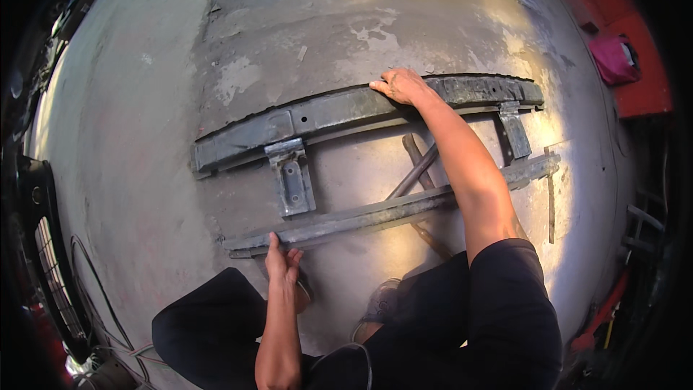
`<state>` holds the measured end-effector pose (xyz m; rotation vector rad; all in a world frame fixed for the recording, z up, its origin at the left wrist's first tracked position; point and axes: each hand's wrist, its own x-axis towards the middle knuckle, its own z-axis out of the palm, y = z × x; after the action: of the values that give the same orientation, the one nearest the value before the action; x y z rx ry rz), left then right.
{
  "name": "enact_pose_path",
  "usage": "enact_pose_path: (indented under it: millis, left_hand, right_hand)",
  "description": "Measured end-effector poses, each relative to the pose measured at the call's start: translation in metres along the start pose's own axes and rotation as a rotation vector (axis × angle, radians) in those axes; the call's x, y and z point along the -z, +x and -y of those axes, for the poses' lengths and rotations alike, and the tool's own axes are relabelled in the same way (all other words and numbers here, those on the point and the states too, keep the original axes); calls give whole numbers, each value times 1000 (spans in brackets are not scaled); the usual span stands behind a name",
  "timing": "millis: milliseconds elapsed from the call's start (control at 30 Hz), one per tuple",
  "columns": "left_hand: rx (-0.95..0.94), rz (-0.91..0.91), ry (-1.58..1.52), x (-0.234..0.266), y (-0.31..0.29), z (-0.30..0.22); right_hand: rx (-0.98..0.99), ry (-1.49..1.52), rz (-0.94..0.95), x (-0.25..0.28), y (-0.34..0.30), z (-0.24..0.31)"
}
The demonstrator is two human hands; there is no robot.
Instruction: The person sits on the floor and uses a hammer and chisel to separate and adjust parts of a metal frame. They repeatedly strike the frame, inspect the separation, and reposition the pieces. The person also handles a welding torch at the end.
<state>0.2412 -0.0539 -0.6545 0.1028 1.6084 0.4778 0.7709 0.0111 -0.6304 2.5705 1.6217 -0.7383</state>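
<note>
A long, slightly curved grey metal bumper beam (325,117), with two mounting brackets, lies across the floor in front of me. The left bracket (292,180) shows holes in its plate; the right bracket (514,130) is partly behind my arm. My right hand (406,87) grips the beam's far edge near its middle. Nearer to me, a narrower metal bar (346,220) runs roughly parallel to the beam. At its left end my left hand (282,260) has the thumb against the bar and the fingers curled at its near edge.
Two crossed rods (415,173) lie between beam and bar, one continuing beneath the bar. A thin strip (551,206) is on the floor at right. A black grille part (50,253) and cables (108,303) are at left. A pink bag (613,60) rests on something red (642,94).
</note>
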Motion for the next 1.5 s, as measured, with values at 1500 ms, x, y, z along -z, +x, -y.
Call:
enact_pose_path:
  millis: [1500]
  left_hand:
    - [-393,482,-412,-34,118,29]
  right_hand:
    - [214,-180,-572,53,-104,6]
